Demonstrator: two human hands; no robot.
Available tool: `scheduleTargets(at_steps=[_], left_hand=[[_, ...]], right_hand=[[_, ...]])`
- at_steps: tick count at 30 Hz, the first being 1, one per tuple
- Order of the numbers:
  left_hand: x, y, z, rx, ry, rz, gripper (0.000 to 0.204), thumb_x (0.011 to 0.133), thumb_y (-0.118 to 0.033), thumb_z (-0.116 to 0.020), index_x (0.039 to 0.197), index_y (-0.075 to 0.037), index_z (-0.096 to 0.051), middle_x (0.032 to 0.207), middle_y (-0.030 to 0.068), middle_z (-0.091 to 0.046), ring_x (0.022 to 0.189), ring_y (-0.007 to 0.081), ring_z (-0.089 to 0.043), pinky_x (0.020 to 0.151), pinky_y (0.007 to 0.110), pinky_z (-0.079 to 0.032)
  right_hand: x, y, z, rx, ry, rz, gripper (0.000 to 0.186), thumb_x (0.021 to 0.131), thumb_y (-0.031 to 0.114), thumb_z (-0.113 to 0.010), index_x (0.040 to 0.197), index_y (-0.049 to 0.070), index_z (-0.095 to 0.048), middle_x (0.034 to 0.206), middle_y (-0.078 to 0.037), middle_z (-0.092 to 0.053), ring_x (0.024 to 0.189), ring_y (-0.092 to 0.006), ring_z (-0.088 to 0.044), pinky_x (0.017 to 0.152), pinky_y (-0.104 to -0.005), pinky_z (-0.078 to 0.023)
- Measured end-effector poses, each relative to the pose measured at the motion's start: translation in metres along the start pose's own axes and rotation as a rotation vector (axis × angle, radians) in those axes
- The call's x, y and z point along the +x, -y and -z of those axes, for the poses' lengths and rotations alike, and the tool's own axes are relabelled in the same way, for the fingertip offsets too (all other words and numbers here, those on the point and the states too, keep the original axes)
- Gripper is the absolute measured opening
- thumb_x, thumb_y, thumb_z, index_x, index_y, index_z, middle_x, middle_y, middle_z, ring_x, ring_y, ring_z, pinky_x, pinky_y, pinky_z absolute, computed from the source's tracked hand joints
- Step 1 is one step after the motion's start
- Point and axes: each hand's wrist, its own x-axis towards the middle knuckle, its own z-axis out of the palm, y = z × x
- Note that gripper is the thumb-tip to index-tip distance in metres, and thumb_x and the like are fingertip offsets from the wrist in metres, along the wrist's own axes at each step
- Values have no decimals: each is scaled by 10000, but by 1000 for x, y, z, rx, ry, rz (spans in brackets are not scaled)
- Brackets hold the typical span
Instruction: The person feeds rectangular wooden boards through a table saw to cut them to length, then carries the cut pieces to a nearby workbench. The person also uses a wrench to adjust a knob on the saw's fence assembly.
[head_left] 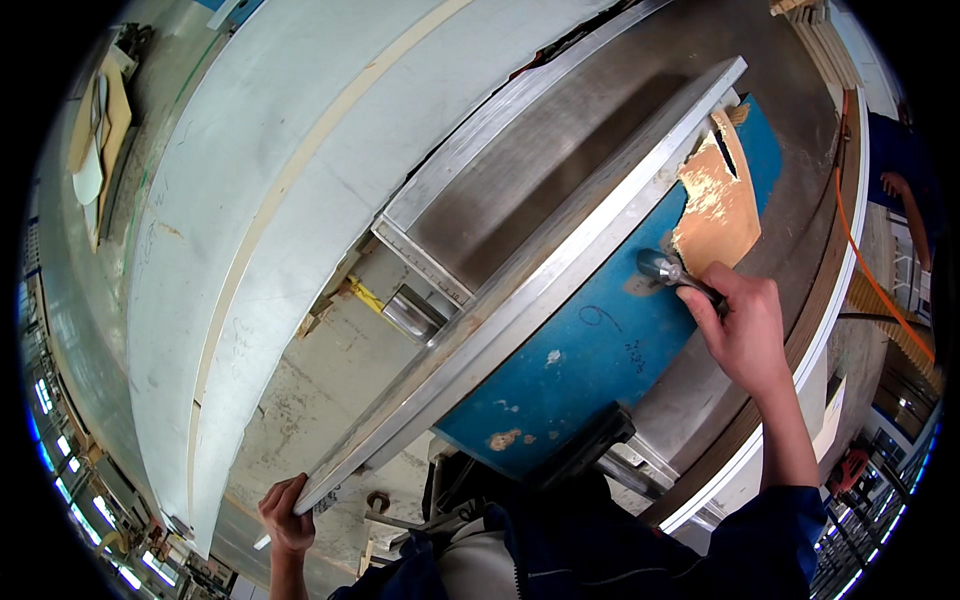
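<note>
My right hand (745,325) is closed around the dark handle of a hand tool with a rounded, shiny metal end (660,265); its exact kind is unclear. That end rests at the blue panel (570,350), beside a torn tan sheet (722,205) with ragged, splintered edges. Pale spots and handwritten marks show on the blue surface. Along the panel's far side runs a long metal-edged bar (530,290), slanting from lower left to upper right. My left hand (288,510) grips the bar's lower left end, fingers wrapped over it.
A large curved grey panel (300,220) with a beige strip fills the left. Beneath the bar lies a metal frame (425,255). A curved wooden edge (815,330) and an orange hose (865,260) are at right, where another person's arm (910,215) shows.
</note>
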Motion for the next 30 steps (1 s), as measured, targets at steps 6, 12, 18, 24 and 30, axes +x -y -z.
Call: scheduleTargets(at_steps=[6, 12, 18, 24, 30], left_hand=[[2, -2, 0, 1, -16, -16, 424, 700, -170, -620, 1050, 48, -719, 928, 218, -725, 840, 387, -714, 780, 416, -569], [1, -1, 0, 5, -16, -13, 419, 705, -170, -622, 1051, 46, -720, 929, 215, -725, 837, 384, -715, 776, 417, -569], [2, -2, -1, 14, -20, -21, 429, 672, -129, -602, 1048, 42, -721, 934, 207, -727, 839, 384, -710, 781, 426, -569], [0, -5, -2, 35, -34, 6, 438, 648, -119, -595, 1037, 37, -726, 929, 204, -727, 827, 380, -707, 787, 427, -567], [-1, -2, -3, 37, -52, -3, 441, 634, -116, -593, 1026, 32, -732, 924, 201, -729, 823, 372, -710, 781, 418, -566]], right_hand=[[0, 0, 0, -18, 10, -5, 247, 887, 232, -764, 829, 20, -651, 649, -167, -614, 549, -330, -611, 540, -389, -472], [0, 0, -1, -7, 2, -5, 249, 887, 236, -766, 833, 20, -654, 645, -167, -611, 545, -330, -609, 536, -390, -470], [0, -1, 0, 8, 4, -4, 261, 893, 247, -765, 828, 19, -656, 630, -169, -600, 534, -330, -604, 526, -388, -464], [1, -1, 0, 8, 9, -5, 258, 895, 242, -762, 825, 18, -654, 620, -167, -592, 533, -329, -603, 526, -386, -463], [1, 1, 0, 8, 5, -10, 252, 894, 235, -762, 827, 18, -653, 625, -168, -596, 537, -329, -605, 528, -386, -464]])
